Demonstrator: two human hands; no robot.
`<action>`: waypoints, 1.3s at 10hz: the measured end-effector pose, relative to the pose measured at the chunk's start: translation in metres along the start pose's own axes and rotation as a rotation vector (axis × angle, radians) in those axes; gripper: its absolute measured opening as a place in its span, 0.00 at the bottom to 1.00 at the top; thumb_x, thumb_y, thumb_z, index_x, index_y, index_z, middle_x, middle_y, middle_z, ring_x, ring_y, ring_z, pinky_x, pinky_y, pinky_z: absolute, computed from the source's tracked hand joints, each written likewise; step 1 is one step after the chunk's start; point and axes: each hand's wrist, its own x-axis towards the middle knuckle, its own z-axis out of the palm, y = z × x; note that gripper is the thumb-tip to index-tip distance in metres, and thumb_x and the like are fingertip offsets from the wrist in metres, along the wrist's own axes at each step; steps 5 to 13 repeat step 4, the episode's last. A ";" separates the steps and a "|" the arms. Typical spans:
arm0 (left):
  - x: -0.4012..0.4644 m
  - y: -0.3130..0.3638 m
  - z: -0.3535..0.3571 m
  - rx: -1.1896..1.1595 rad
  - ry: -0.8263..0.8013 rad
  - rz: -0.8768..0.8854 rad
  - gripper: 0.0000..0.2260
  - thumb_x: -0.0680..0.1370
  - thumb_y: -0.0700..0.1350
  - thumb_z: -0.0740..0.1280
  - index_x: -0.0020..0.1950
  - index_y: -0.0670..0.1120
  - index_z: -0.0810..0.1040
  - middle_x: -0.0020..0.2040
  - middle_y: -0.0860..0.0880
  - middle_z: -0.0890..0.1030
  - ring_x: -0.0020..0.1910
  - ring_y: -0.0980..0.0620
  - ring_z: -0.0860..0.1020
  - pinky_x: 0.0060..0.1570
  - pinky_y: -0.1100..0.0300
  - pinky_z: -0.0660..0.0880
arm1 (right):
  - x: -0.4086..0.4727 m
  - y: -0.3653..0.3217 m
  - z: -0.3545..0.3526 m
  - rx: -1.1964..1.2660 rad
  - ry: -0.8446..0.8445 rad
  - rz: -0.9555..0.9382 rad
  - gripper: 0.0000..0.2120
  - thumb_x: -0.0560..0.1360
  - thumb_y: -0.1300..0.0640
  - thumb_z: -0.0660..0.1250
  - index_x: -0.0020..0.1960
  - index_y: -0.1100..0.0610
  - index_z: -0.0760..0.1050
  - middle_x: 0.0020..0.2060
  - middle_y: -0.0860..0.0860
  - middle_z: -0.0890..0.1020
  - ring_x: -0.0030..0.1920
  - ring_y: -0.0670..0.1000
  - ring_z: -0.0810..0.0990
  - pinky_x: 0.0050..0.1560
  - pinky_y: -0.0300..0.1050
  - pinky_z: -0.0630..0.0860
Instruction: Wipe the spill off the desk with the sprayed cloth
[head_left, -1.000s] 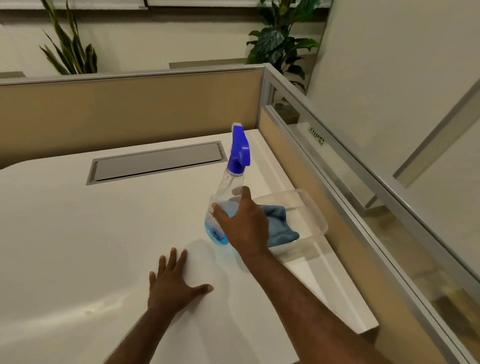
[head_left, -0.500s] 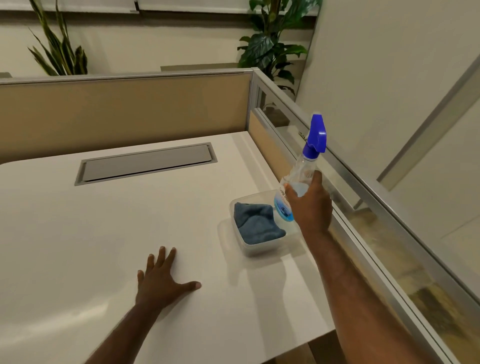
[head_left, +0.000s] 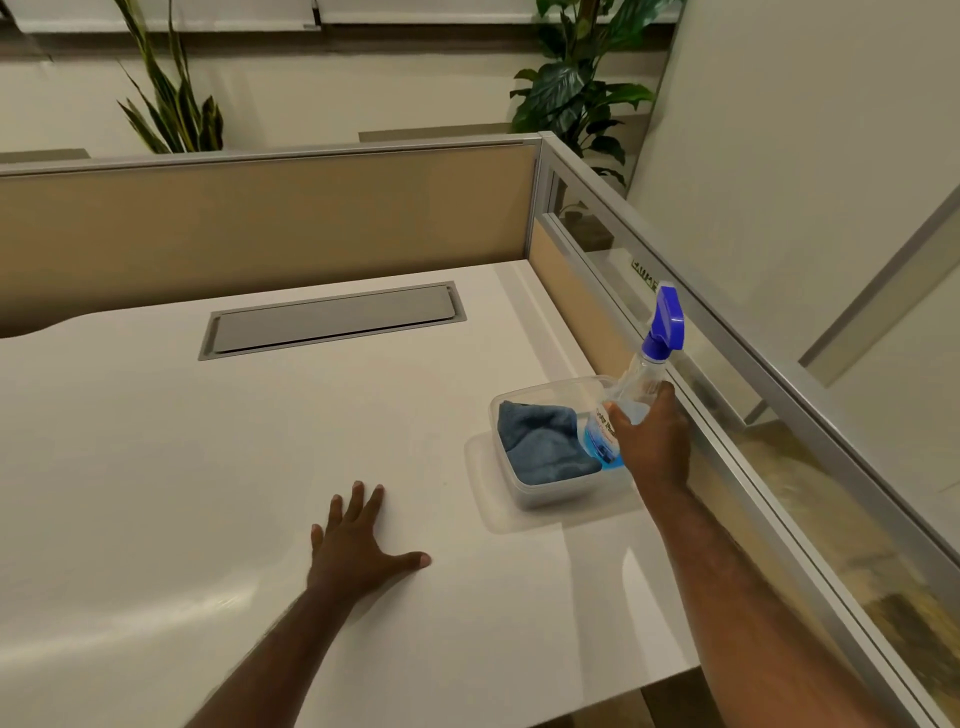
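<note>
A blue cloth (head_left: 540, 441) lies crumpled inside a clear plastic tub (head_left: 550, 493) near the right edge of the white desk (head_left: 208, 467). My right hand (head_left: 652, 441) grips a clear spray bottle (head_left: 641, 379) with a blue trigger head, held tilted over the tub's right side. My left hand (head_left: 358, 545) rests flat on the desk with fingers spread, left of the tub and apart from it. I cannot make out a spill on the white surface.
A grey cable hatch (head_left: 332, 319) is set into the desk at the back. Tan partition panels (head_left: 260, 223) with a metal frame close off the back and right. The tub's clear lid (head_left: 498, 514) lies under the tub. Potted plants stand behind the partition.
My right hand carried the spray bottle from in front of the tub to its right side, uncovering the cloth, and has since lowered it closer to the tub. The left hand stayed flat.
</note>
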 end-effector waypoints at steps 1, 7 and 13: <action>-0.001 0.001 0.000 0.006 0.002 0.001 0.58 0.56 0.77 0.66 0.78 0.56 0.45 0.80 0.52 0.43 0.78 0.47 0.41 0.74 0.40 0.45 | -0.002 0.003 0.000 0.010 0.009 0.011 0.28 0.71 0.49 0.73 0.65 0.58 0.67 0.60 0.57 0.79 0.57 0.57 0.81 0.53 0.52 0.80; -0.003 0.000 -0.010 0.048 0.043 0.056 0.53 0.62 0.74 0.67 0.78 0.53 0.48 0.80 0.51 0.46 0.78 0.45 0.40 0.75 0.42 0.44 | -0.028 -0.012 -0.012 0.132 0.187 0.048 0.37 0.68 0.44 0.74 0.70 0.55 0.61 0.60 0.57 0.78 0.56 0.57 0.81 0.51 0.53 0.81; -0.003 0.000 -0.010 0.048 0.043 0.056 0.53 0.62 0.74 0.67 0.78 0.53 0.48 0.80 0.51 0.46 0.78 0.45 0.40 0.75 0.42 0.44 | -0.028 -0.012 -0.012 0.132 0.187 0.048 0.37 0.68 0.44 0.74 0.70 0.55 0.61 0.60 0.57 0.78 0.56 0.57 0.81 0.51 0.53 0.81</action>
